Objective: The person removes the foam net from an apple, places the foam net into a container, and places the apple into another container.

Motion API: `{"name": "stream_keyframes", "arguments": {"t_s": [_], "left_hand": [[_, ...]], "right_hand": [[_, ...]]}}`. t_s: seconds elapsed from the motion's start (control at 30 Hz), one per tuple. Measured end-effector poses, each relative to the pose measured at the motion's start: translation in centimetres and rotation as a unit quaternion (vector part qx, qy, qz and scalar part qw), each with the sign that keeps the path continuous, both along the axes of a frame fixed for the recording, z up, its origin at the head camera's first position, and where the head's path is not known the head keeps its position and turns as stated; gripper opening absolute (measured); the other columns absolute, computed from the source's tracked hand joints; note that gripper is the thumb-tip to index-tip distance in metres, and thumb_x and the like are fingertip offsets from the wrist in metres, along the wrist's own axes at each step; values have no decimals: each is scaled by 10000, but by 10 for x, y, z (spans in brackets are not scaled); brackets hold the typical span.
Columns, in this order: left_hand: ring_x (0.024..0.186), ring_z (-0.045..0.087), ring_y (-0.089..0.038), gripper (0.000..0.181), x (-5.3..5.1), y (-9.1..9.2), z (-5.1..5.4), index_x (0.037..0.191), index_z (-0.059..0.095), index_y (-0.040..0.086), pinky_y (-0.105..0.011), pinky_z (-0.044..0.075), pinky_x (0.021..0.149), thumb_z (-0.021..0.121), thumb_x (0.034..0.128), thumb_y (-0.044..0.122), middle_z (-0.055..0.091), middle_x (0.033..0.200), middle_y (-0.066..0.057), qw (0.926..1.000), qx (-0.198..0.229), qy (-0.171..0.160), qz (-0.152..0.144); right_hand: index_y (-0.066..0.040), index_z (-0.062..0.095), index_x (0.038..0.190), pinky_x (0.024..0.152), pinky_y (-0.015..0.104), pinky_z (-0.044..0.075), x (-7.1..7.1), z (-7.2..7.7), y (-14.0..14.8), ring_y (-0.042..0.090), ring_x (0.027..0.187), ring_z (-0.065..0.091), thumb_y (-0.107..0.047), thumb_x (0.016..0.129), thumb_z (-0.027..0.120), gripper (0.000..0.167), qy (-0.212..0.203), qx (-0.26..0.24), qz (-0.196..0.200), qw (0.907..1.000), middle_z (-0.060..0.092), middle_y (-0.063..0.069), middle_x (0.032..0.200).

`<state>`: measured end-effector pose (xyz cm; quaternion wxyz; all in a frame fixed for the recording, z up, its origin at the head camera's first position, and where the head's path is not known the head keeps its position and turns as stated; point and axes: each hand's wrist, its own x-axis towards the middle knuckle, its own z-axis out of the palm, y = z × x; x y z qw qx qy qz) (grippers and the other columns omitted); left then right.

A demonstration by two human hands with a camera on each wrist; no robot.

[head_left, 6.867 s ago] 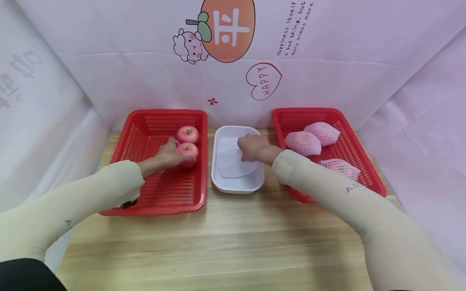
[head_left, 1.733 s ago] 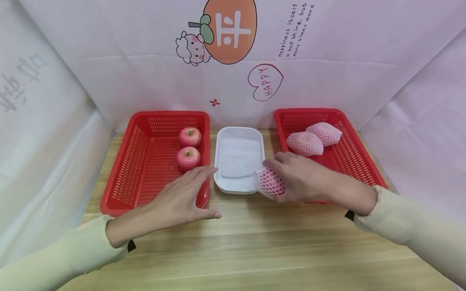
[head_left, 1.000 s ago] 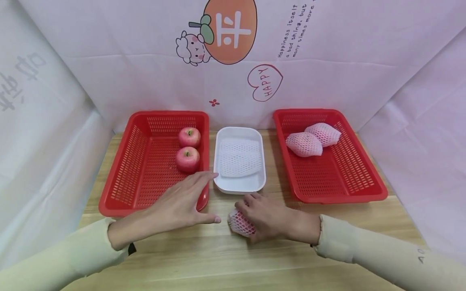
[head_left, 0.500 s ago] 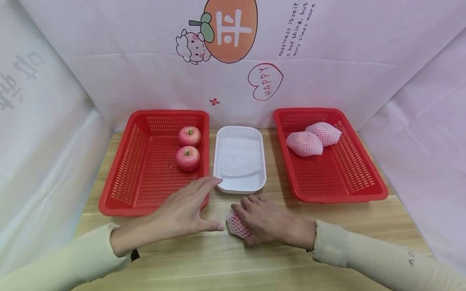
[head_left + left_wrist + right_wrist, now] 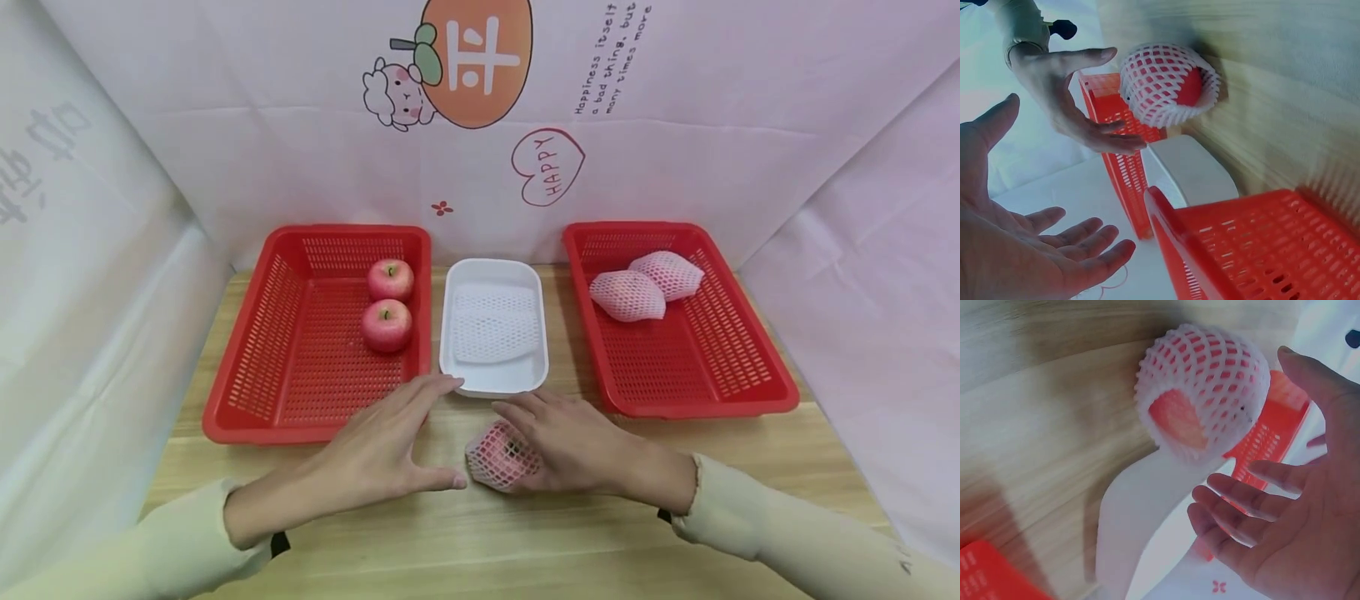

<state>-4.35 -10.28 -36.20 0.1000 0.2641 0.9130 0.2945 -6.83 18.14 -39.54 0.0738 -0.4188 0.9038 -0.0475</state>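
Observation:
An apple in a pinkish-white foam net sits on the wooden table in front of the white tray. Bare red skin shows through the net's open end in both wrist views. My right hand is close at the apple's right side, fingers extended; the right wrist view shows a gap between its fingers and the net. To the left of the apple, my left hand hovers with thumb and fingers spread, holding nothing. Its palm faces the apple in the left wrist view.
Two bare apples lie in the left red basket. Flat white foam nets lie in the white tray. Two netted apples rest in the right red basket. A printed cloth stands behind.
My right hand has brought a netted apple from the right basket to the table and loosened off it. My left hand, earlier on an apple in the left basket, has come back towards me.

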Motion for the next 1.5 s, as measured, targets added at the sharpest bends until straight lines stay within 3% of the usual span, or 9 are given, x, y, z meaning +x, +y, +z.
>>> {"name": "stream_keyframes", "arguments": {"t_s": [0.37, 0.57, 0.8, 0.93, 1.07, 1.27, 1.4, 1.5], "left_hand": [[1428, 522, -270, 886, 22, 0, -12, 1575, 443, 193, -569, 475, 1130, 878, 856, 472, 535, 1543, -25, 9965, 799, -218, -93], [1371, 561, -231, 747, 31, 2, -31, 1536, 482, 156, -530, 497, 1108, 837, 920, 386, 567, 1503, 2, 9939, 977, -490, -163], [1262, 631, -324, 592, 40, 2, -57, 1446, 525, 44, -412, 591, 995, 798, 964, 254, 626, 1406, -128, 9786, 1709, -1138, 104], [1212, 660, -402, 569, 37, 3, -68, 1422, 516, -31, -423, 607, 957, 771, 981, 223, 649, 1340, -206, 9714, 1893, -1418, 190], [1136, 701, -407, 498, 30, 7, -79, 1364, 537, -107, -381, 618, 930, 735, 988, 152, 670, 1239, -245, 9570, 2086, -1970, 421], [980, 735, -280, 285, 27, 17, -95, 1212, 641, -109, -238, 605, 782, 697, 976, 40, 733, 1093, -186, 9293, 2341, -2678, 991], [982, 740, -295, 231, 25, 26, -103, 1193, 661, -124, -308, 643, 788, 663, 986, -21, 741, 1078, -204, 8990, 2742, -3068, 1501], [1016, 740, -325, 236, 23, 31, -105, 1219, 650, -147, -345, 645, 835, 617, 1003, -57, 734, 1111, -237, 8733, 3052, -3330, 1826]], "right_hand": [[-45, 495, 1527, 959, 518, 599, 6, -11, 29, 329, 1260, 642, -481, 760, 941, 989, -442, -602, -446, 9962, 599, 135, 1429], [-70, 481, 1539, 969, 521, 593, 10, -24, 42, 328, 1239, 657, -456, 774, 943, 973, -686, -850, -678, 9917, 621, 150, 1400], [-61, 489, 1522, 982, 497, 595, 9, -44, 51, 303, 1218, 681, -436, 803, 933, 925, -943, -1606, -706, 9800, 650, 157, 1379], [-15, 509, 1486, 1001, 487, 586, 9, -51, 54, 275, 1190, 693, -383, 810, 939, 881, -1250, -2033, -719, 9684, 660, 160, 1367], [31, 527, 1465, 1021, 480, 575, 10, -58, 55, 258, 1192, 694, -349, 828, 929, 844, -1571, -2319, -724, 9572, 656, 151, 1394], [37, 524, 1474, 994, 478, 591, 11, -67, 55, 286, 1176, 709, -285, 841, 924, 816, -2020, -2750, -809, 9365, 644, 155, 1421], [17, 545, 1462, 959, 459, 609, 11, -71, 54, 320, 1178, 707, -251, 838, 925, 778, -2158, -2978, -927, 9253, 651, 161, 1412], [-12, 567, 1456, 1000, 462, 589, 12, -74, 55, 299, 1222, 684, -246, 826, 933, 765, -2105, -3009, -1000, 9248, 666, 128, 1403]]}}
